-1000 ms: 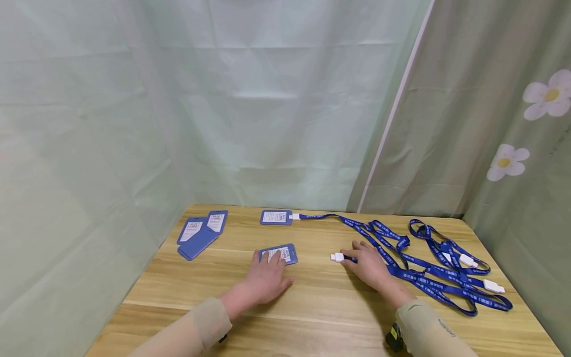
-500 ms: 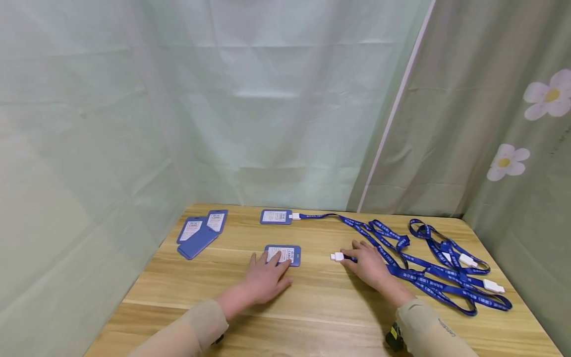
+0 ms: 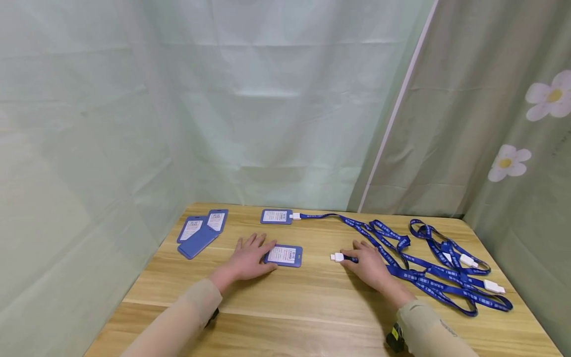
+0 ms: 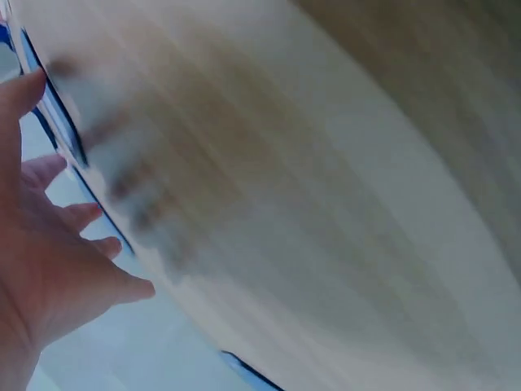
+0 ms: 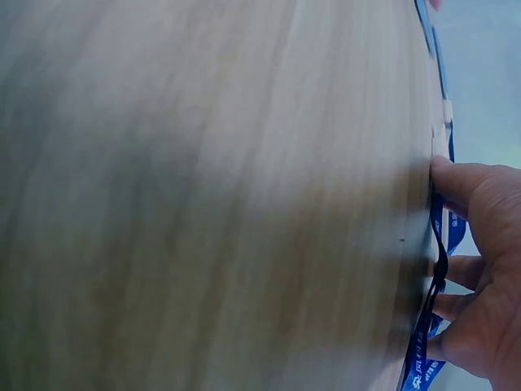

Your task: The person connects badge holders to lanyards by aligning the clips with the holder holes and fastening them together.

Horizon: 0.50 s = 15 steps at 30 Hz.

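Note:
In the head view, a blue badge holder point(image 3: 285, 256) with a white card lies flat near the middle of the table. My left hand point(image 3: 246, 259) is at its left end, fingers spread, the thumb touching its lower edge. In the left wrist view, the fingers of the left hand point(image 4: 65, 261) look straight and apart. My right hand point(image 3: 368, 266) pinches a blue lanyard point(image 3: 351, 259) against the table, just behind its white clip point(image 3: 337, 257). That clip points left toward the badge holder, with a gap between them. In the right wrist view, the right hand point(image 5: 488, 269) partly hides the strap.
Farther back, another badge holder point(image 3: 276, 216) is joined to a lanyard by a white clip point(image 3: 296, 216). Several badge holders overlap at the left, one blue back point(image 3: 198, 242) uppermost. Tangled lanyards point(image 3: 446, 280) cover the table's right side. Curtains point(image 3: 276, 109) hang behind the table.
The badge holder has turned level and shifted slightly right. My left hand has slid from atop its card to its left end, with fingers spreading. The right hand has stayed in place.

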### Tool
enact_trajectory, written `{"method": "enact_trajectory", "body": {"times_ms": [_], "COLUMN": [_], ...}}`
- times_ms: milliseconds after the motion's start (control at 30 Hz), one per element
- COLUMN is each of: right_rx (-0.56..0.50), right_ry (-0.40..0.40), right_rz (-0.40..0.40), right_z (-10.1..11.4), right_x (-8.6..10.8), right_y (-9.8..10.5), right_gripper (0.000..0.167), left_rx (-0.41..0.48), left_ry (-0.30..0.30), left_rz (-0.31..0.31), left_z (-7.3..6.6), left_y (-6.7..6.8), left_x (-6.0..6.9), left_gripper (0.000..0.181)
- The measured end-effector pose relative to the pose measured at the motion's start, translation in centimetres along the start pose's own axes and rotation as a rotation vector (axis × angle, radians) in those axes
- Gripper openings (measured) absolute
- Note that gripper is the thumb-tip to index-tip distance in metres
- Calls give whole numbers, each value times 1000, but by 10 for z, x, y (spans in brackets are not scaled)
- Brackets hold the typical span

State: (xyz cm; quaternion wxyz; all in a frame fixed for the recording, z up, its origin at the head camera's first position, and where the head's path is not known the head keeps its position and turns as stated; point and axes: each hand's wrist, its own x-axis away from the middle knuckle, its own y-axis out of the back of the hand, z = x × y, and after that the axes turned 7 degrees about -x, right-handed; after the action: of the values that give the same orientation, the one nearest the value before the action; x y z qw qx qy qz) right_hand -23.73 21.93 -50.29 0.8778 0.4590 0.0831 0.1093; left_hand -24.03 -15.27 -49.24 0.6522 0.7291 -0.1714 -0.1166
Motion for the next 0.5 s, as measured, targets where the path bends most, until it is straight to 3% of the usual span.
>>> {"method": "enact_trajectory", "body": {"times_ms": [233,500], "right_rx": [3,-8], "right_ry": [12,4], "right_rz": [-13,15], "right_z": [2,11], "right_x": [-1,-3], "right_y": [0,-7], "right_gripper": [39,41], "left_rx": [121,168], "left_ry": [41,46], "left_rz": [24,11], "left_z": [10,8], "left_y": [0,1], "left_x": [3,4], "left_gripper": [68,70]}}
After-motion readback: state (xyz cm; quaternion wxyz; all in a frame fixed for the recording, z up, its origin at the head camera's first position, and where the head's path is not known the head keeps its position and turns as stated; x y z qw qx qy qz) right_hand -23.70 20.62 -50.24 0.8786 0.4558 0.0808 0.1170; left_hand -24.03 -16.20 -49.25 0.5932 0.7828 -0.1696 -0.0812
